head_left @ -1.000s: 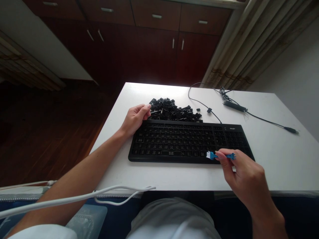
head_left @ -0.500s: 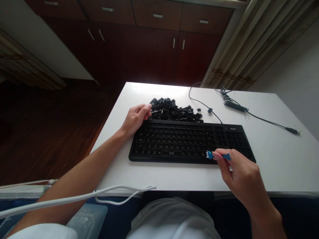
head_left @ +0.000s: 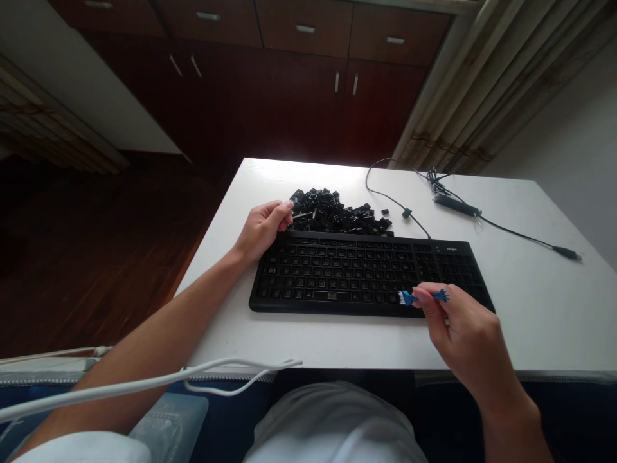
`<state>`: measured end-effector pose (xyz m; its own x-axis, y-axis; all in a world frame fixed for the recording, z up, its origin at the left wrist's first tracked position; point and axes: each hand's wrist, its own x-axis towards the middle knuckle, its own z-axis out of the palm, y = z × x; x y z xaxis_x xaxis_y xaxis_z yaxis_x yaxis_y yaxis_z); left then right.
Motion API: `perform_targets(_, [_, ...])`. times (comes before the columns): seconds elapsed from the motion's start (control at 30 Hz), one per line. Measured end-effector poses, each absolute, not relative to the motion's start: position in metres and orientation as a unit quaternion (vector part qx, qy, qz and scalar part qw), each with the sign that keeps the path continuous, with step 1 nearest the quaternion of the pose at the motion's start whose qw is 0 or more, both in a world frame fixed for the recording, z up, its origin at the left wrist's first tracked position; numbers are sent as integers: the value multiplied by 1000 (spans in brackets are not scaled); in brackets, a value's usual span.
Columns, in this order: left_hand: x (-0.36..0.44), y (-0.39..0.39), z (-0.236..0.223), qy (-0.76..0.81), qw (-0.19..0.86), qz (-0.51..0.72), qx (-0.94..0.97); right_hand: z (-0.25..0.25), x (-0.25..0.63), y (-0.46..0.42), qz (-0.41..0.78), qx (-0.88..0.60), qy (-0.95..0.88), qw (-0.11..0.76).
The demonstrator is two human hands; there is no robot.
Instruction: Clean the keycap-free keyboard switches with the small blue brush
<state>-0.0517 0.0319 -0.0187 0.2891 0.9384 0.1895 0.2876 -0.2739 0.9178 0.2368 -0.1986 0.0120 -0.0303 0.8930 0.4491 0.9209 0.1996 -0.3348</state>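
A black keyboard point(head_left: 337, 310) with its keycaps off lies across the white table. My right hand point(head_left: 465, 334) pinches a small blue brush point(head_left: 407, 298) between thumb and fingers. The brush's white bristles point left and touch, or are just over, the lower key row, right of centre. My left hand point(head_left: 263, 228) is closed at the keyboard's far left corner, with thumb and forefinger pressed together. Whatever it grips, if anything, is hidden. Right beside it, behind the keyboard, lies a heap of loose black keycaps point(head_left: 332, 212).
The keyboard's black cable point(head_left: 383, 193) runs over the back of the white table point(head_left: 308, 341) to a bundle and a USB plug point(head_left: 565, 253). One keycap point(head_left: 384, 212) lies apart from the heap. White cords point(head_left: 144, 384) cross above my left forearm. Dark cabinets point(head_left: 299, 103) stand behind.
My right hand has shifted very slightly upward with the brush, its bristles staying near the same keys. My left hand has kept its place.
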Motion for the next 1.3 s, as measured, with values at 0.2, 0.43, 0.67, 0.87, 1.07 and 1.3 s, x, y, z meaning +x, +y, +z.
perform_targets(0.2, [-51,32,-18,444,410,399,690,13,237,-196,-13,-621,-726,295])
perform_targets(0.43, [-52,31,-18,445,414,399,687,15,239,-197,-9,-638,-722,269])
perform_targets(0.67, [-52,32,-18,441,419,398,686,15,237,-196,-1,-632,-719,290])
perform_targets(0.87, [-52,31,-19,439,421,401,685,20,232,-197,3,-646,-716,265])
perform_targets(1.07, [-53,33,-21,440,422,401,684,19,226,-191,5,-656,-703,274])
perform_targets(1.3, [-53,33,-22,439,426,399,683,16,225,-185,70,-664,-680,304])
